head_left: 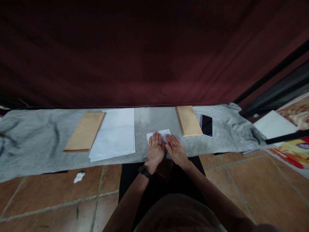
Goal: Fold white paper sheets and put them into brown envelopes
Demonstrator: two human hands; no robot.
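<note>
A small folded piece of white paper lies near the front edge of the grey cloth. My left hand rests flat on it, fingers stretched forward, with a dark band on the wrist. Just beside it, my right hand presses on the paper's right part, its fingers extended too. The two hands nearly meet at the thumbs and cover most of the paper. To the left lie several large white sheets, loosely stacked.
The grey cloth covers a long narrow table. Brown envelopes overlap the sheets' left side. Right of my hands are a stack of tan paper and a phone. A dark red curtain hangs behind; tiled floor lies below.
</note>
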